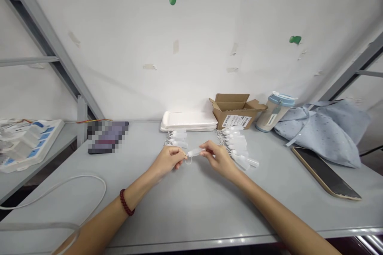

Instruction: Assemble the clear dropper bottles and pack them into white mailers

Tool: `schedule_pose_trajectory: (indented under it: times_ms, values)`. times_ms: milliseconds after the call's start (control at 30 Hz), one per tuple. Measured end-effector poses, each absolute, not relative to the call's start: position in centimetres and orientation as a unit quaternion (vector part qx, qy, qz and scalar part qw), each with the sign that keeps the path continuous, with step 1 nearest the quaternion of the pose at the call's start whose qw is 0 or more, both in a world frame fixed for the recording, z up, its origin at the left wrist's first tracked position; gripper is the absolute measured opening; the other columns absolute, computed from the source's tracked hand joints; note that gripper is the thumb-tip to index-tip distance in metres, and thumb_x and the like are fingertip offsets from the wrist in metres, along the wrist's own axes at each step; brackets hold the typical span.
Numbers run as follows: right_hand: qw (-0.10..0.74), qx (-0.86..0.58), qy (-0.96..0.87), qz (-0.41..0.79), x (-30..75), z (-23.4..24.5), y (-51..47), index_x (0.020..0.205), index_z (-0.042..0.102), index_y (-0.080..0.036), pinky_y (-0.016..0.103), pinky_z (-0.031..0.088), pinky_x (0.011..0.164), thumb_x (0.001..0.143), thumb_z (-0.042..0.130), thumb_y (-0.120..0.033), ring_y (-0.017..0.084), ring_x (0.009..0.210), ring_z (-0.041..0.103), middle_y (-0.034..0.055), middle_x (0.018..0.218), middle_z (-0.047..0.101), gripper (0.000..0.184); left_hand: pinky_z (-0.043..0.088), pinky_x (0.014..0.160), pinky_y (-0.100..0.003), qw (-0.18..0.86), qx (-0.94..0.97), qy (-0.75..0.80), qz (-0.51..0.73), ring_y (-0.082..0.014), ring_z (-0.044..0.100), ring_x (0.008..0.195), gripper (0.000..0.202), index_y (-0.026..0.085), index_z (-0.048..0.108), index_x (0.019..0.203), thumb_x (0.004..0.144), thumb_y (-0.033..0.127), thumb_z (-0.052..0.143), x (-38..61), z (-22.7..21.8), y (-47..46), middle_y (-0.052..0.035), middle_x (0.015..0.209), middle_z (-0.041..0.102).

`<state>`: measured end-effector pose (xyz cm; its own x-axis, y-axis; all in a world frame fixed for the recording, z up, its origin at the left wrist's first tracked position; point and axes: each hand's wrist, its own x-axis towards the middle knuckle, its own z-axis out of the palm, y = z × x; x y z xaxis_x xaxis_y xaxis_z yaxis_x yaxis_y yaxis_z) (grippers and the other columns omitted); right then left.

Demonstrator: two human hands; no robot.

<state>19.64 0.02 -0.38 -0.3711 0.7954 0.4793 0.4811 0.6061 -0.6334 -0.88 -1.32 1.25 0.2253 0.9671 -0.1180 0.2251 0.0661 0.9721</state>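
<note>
In the head view a small translucent white tube with a thin cord loop is held level between my two hands, just above the table. My left hand, with a dark red beaded bracelet at the wrist, pinches the cord end. The thumb and fingers of my right hand close on the tube's other end. Several similar corded tubes lie in a short row behind my left hand. Another row of such tubes runs behind and right of my right hand.
White flat trays are stacked at the wall, beside an open cardboard box. Further right are a cup, a blue cloth bag and a phone. On the left lie a blurred dark item, a white cable and a power strip.
</note>
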Motion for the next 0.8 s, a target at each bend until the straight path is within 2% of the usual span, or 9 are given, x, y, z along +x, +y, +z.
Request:
schedule_pose_trajectory:
  times_ms: [367,467,667,800]
  values:
    - [0.395,-0.387,-0.812,0.188,19.6,-0.7,0.5,0.089,0.057,-0.018,0.023,0.038,0.053,0.088,0.049,-0.024,0.012,0.052,0.048,-0.0007,0.061,0.055,0.011,0.033,0.048,-0.021,0.526,0.586,0.52,0.331,-0.0067,0.042,0.045,0.015,0.014,0.062,0.061,0.069,0.023,0.053,-0.9,1.2,-1.0,0.0041,0.049,0.049]
    - [0.385,-0.388,-0.812,0.204,19.7,-0.7,0.8,0.09,0.058,-0.017,0.024,0.039,0.053,0.087,0.049,-0.025,0.013,0.053,0.049,-0.0009,0.061,0.054,0.012,0.035,0.048,-0.022,0.545,0.579,0.518,0.314,-0.0073,0.045,0.046,0.016,0.013,0.062,0.06,0.07,0.025,0.057,-1.2,1.2,-0.6,0.0028,0.051,0.052]
    - [0.403,-0.408,-0.794,0.204,20.2,-0.5,1.2,0.092,0.059,-0.018,0.025,0.04,0.055,0.087,0.051,-0.03,0.014,0.056,0.049,-0.0008,0.062,0.054,0.016,0.036,0.049,-0.022,0.576,0.541,0.522,0.321,-0.0082,0.048,0.05,0.03,0.012,0.068,0.074,0.078,0.04,0.056,-2.1,1.9,-0.2,-0.0001,0.061,0.057]
    - [0.411,-0.416,-0.785,0.206,20.4,-0.5,1.3,0.092,0.059,-0.018,0.026,0.04,0.055,0.086,0.052,-0.032,0.014,0.055,0.049,-0.0005,0.061,0.054,0.017,0.037,0.051,-0.022,0.554,0.57,0.518,0.316,-0.0078,0.049,0.052,0.027,0.013,0.066,0.069,0.074,0.039,0.063,-2.3,2.1,-0.3,0.0001,0.064,0.058]
